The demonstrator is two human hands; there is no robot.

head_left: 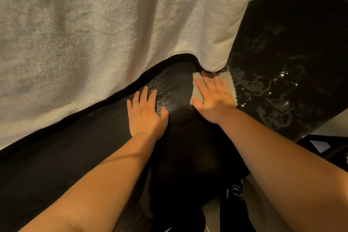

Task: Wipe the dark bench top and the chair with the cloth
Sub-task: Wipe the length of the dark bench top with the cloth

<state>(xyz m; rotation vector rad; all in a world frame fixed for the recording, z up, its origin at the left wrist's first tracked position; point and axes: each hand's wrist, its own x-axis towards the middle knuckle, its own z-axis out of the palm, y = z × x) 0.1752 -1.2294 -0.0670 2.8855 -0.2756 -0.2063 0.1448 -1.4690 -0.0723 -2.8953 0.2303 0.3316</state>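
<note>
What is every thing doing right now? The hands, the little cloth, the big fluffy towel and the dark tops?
Left hand: flat, open, bare on the bench top.
Right hand: flat, pressing the cloth.
Cloth: spread under the right hand.
Bench top: dark, matte.
Glossy top: wet, smeared.
White towel: hanging, overlapping the bench.

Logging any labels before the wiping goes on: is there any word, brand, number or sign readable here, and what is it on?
None can be read.
White marks on the black fabric near the bottom edge: maybe print, too blurred and cut off to read.
Pale folded cloth under the right hand: no label shows.
Big white fluffy towel and dark wood-grain bench top: no text.
</note>
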